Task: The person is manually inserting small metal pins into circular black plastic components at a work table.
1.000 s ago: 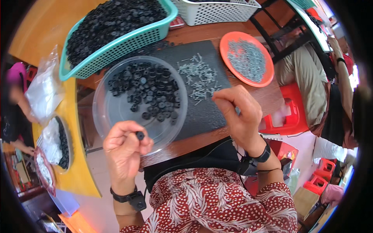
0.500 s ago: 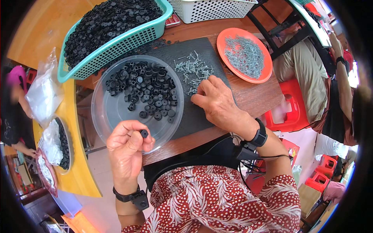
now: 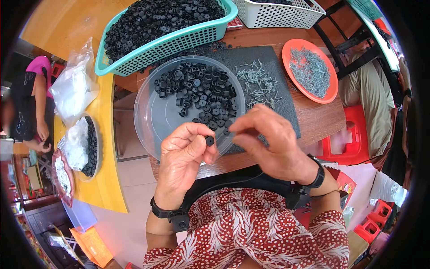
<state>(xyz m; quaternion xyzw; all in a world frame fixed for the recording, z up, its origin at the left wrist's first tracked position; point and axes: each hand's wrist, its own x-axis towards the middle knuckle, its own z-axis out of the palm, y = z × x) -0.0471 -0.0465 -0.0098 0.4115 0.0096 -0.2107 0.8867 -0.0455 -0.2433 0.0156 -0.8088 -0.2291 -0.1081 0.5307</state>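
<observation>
Between thumb and fingertips, my left hand (image 3: 183, 154) pinches a small round black plastic cap (image 3: 209, 141) with a hole in its face. Close by on the right, my right hand (image 3: 275, 145) has thumb and forefinger drawn together. Its fingertips are smeared by motion, so what they hold, if anything, cannot be made out. Behind both hands stands a clear round tub (image 3: 163, 114) with many loose black caps (image 3: 201, 92) in it. Beside the tub, a loose pile of silver screws (image 3: 260, 83) lies on a dark mat (image 3: 286, 114).
An orange plate (image 3: 333, 85) of screws sits at the right. At the back are a teal basket (image 3: 179, 48) heaped with black parts and a white basket (image 3: 286, 18). A yellow table (image 3: 105, 179) runs along the left. Red stools (image 3: 351, 145) and other people flank the workplace.
My right hand has left the screw pile and come toward my left hand. The left hand still holds the black cap. The whole view has shifted, with the scene now further right.
</observation>
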